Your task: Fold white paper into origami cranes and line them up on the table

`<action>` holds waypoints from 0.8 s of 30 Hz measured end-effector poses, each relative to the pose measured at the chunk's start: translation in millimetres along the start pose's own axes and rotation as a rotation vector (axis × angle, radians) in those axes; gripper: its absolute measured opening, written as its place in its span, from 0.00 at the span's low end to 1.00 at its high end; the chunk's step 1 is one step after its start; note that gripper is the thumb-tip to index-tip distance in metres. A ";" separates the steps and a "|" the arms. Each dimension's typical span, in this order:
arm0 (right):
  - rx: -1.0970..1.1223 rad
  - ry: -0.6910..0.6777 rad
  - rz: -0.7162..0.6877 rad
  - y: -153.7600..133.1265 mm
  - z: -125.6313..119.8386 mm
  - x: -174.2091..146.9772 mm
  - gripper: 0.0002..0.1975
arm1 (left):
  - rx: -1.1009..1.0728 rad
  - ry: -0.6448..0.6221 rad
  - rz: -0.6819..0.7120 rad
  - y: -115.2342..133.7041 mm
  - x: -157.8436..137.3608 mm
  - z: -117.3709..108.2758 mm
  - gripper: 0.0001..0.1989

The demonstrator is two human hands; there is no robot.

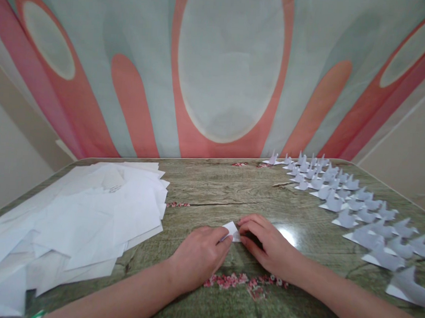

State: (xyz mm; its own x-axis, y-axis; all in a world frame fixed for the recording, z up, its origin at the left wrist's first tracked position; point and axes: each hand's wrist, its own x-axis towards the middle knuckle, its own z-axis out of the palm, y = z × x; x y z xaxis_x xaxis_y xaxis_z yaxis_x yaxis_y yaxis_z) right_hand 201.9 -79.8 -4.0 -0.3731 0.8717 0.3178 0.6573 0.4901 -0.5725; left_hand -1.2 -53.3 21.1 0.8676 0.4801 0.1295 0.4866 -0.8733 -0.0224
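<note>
A small folded piece of white paper (232, 231) is between my hands, just above or on the wood-patterned table near its front middle. My left hand (204, 252) pinches its left side between thumb and fingers. At its right edge is my right hand (265, 241), with thumb and index finger at the paper and a gap between them. Whether those right fingertips grip the paper or only touch it, I cannot tell. The paper's lower left part is hidden by my left fingers.
A wide, loose heap of white paper sheets (97, 214) covers the table's left side. Several folded white paper birds (345, 217) stand in rows along the right side. The wood-patterned table (210, 190) meets a pink and grey-green patterned backdrop (223, 150) at the back.
</note>
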 end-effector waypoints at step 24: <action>-0.459 -0.115 -0.211 -4.3 -2.1 -8.8 0.13 | -0.008 0.002 -0.007 1.4 -0.2 2.9 0.10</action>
State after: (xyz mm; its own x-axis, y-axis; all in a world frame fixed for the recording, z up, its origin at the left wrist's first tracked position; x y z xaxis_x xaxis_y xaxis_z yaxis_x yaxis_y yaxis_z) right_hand 203.8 -89.6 -2.8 -0.5811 0.7604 0.2902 0.7701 0.6290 -0.1062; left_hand -0.3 -54.4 18.2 0.8639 0.4862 0.1318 0.4920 -0.8705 -0.0140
